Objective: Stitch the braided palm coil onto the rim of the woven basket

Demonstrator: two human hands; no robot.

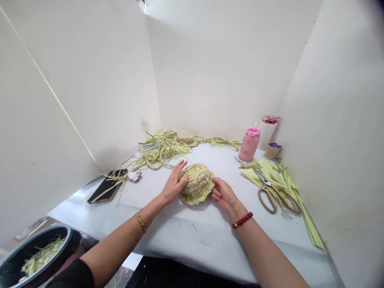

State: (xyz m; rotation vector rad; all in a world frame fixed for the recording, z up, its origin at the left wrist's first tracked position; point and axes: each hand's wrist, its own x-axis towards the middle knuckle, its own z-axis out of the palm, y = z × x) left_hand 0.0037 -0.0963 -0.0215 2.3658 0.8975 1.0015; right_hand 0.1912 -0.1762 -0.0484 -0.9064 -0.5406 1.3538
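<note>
A small woven hat (196,182) of pale green plant fibre sits on the white tabletop in front of me, with loose thread trailing at its near edge. My left hand (176,183) is against its left side, fingers stretched out and the thumb resting on the crown. At the right edge of the brim, my right hand (221,192) grips the hat between thumb and curled fingers. The undersides of the right fingertips are hidden.
Braided strands (160,156) and a second woven hat (185,138) lie at the back. Gold-handled scissors (268,184) rest on green husk strips (312,228) to the right. Nearby are a pink bottle (249,146) and paper cup (273,151). A phone (108,187) and bin (70,240) are left.
</note>
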